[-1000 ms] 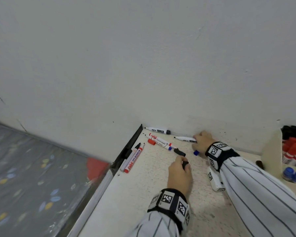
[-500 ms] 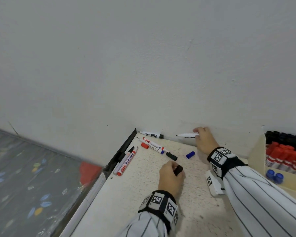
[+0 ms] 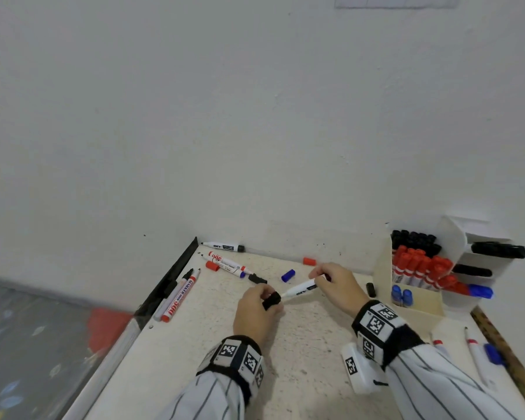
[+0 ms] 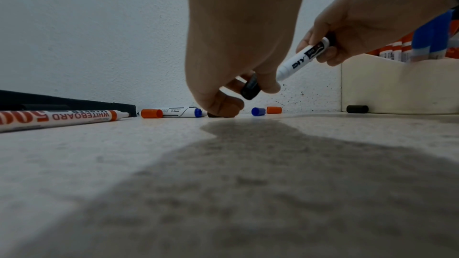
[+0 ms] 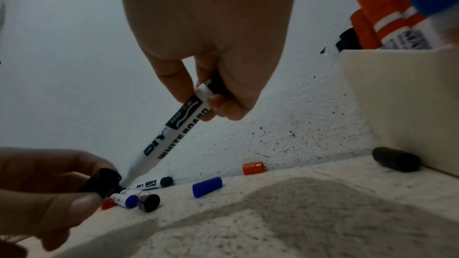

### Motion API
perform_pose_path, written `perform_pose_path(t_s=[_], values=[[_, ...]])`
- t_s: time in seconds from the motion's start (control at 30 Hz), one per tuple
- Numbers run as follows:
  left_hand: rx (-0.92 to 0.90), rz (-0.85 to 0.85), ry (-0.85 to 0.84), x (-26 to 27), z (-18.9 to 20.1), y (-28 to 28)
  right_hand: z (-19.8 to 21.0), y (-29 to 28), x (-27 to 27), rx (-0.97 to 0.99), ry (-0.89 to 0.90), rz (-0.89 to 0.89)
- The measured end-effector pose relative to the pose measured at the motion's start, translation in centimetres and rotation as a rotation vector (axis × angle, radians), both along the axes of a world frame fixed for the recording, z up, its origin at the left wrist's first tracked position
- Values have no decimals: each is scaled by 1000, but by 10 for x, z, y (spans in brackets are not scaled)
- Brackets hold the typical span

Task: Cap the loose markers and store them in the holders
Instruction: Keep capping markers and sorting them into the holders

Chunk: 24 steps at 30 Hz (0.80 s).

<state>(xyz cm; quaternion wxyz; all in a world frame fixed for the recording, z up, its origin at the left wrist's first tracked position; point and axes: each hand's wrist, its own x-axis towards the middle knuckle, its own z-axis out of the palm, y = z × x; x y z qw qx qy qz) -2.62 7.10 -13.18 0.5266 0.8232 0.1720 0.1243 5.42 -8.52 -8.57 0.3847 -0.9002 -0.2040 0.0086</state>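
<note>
Speckled white table set against a pale wall, with a black rail along its left edge. At right rear, a cream holder standing against the wall, filled with upright red-capped, black-capped and blue-capped markers; just behind it a white rack carrying black markers laid sideways.

Over the table centre, right hand pinching the black rear end of a white DIY marker between thumb and fingers, barrel tilted down and to the left, tip aimed at the mouth of a black cap. Left hand curled around that cap, gripping it between thumb and fingers, lower knuckles resting on the table. Tip at the cap's opening; whether already inside, not discernible.

Loose on the table near the left edge, a red marker beside a slimmer black-tipped marker, both uncapped. By the rear wall, a second DIY marker; in front of it a red-lettered marker crossing a blue-ended marker.

Scattered caps: red cap, black cap by the blue-ended marker, blue cap, red cap at the wall, and a black cap beside the holder.
</note>
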Motion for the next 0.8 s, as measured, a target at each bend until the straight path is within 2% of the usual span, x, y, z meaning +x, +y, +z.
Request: perform_pose_path(t_s=[0.17,0.33,0.63,0.8], values=[[-27,-64,-36,-4,5,-2,-7,-4,-10,-29,4,33],[-15,-39,-40,-5,6,0,-2,-10,-13,162,-54,-64],[-15,-152,-62,-5,3,-4,-15,-12,-28,96,-20,10],[-7,-73,-71,-2,1,-1,-11,-15,-34,-63,39,127]])
